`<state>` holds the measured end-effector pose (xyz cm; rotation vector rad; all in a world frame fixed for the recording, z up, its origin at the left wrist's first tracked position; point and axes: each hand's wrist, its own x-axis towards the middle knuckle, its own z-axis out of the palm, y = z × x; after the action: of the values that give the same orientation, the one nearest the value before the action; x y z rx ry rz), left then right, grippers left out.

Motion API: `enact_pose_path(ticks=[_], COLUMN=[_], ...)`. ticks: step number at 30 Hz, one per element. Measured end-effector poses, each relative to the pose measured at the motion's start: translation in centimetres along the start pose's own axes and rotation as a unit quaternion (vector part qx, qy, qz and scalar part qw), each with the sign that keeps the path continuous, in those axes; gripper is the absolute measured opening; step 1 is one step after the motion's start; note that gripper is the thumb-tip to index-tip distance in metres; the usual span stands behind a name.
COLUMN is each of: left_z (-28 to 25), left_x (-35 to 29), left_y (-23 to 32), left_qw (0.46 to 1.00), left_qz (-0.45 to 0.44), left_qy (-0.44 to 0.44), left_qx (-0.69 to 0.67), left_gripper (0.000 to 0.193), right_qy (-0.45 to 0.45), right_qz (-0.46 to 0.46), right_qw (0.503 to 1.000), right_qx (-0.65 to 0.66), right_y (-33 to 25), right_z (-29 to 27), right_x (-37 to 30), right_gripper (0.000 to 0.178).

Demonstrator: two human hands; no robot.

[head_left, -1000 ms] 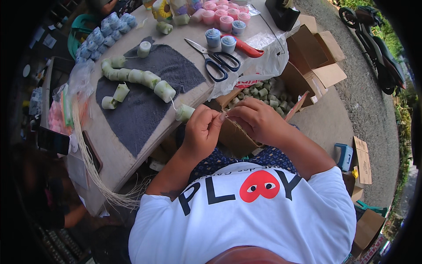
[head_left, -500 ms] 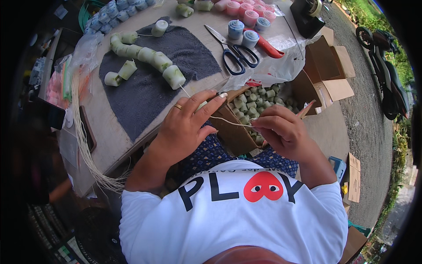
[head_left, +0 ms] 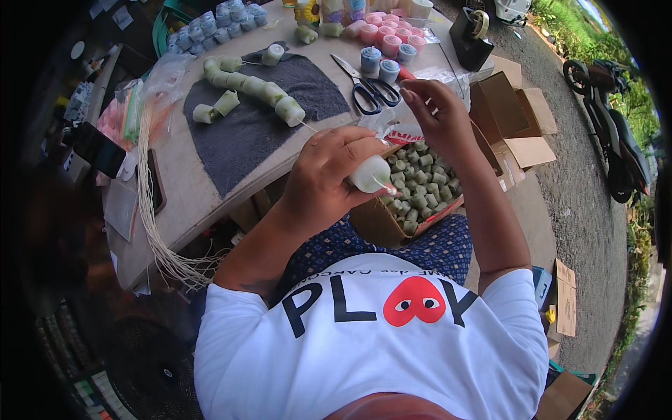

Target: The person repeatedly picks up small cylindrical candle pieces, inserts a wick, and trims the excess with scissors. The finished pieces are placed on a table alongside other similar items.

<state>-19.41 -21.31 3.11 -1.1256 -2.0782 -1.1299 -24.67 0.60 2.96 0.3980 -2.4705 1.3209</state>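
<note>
My left hand (head_left: 332, 164) is closed around a pale green cylindrical piece (head_left: 369, 174), its end face showing with a short bit of cord poking out. Behind that hand, a thin cord (head_left: 309, 127) runs to a curved row of similar threaded pieces (head_left: 264, 91) on a dark grey cloth (head_left: 241, 150). My right hand (head_left: 439, 112) is raised at the table's edge, beside the scissors (head_left: 371, 91) and a red-handled tool (head_left: 404, 73) it partly covers. Its fingers are bent, thumb and forefinger apart, with nothing visible between them.
An open cardboard box (head_left: 374, 221) full of green pieces stands below my hands. Blue cups (head_left: 390, 71), pink cups (head_left: 390, 46) and a tape dispenser (head_left: 470, 42) sit at the back. A bundle of pale cords (head_left: 148, 203) hangs over the left edge.
My right hand has let go of the cord and moved up and away toward the scissors. My left hand has turned and come down slightly, showing the green piece.
</note>
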Motion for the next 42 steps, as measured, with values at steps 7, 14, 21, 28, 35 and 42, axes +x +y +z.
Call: enact_pose_path(ticks=[7,14,21,28,35,42], left_z=[0.2,1.4,2.8,4.0,4.6,4.3], left_x=[-0.1,-2.4,-3.0,-3.7,-1.9,-0.7], left_y=[1.0,-1.4,-3.2,-4.7,-4.4,-3.6], left_qw=[0.993,0.97,0.966,0.964,0.985,0.985], left_qz=[-0.003,-0.108,-0.143,-0.162,-0.151,-0.163], left_qy=[0.045,0.084,0.083,0.102,0.076,0.051], left_qx=[-0.107,-0.201,-0.199,-0.184,-0.033,-0.029], left_gripper=[0.053,0.059,0.049,0.041,0.026,0.025], right_qy=[-0.088,-0.29,-0.383,-0.2,0.005,0.027], right_qz=[-0.012,0.106,0.205,0.129,-0.021,-0.134], right_qw=[0.936,0.87,0.844,0.926,0.89,0.957], right_qx=[-0.342,-0.385,-0.313,0.293,0.456,0.255], right_y=[3.8,1.5,1.3,-0.2,-5.3,-4.3], right_z=[8.4,7.5,5.4,0.1,-0.4,1.2], right_x=[6.2,9.2,9.4,2.0,-6.2,-7.5], right_gripper=[0.022,0.04,0.055,0.066,0.051,0.046])
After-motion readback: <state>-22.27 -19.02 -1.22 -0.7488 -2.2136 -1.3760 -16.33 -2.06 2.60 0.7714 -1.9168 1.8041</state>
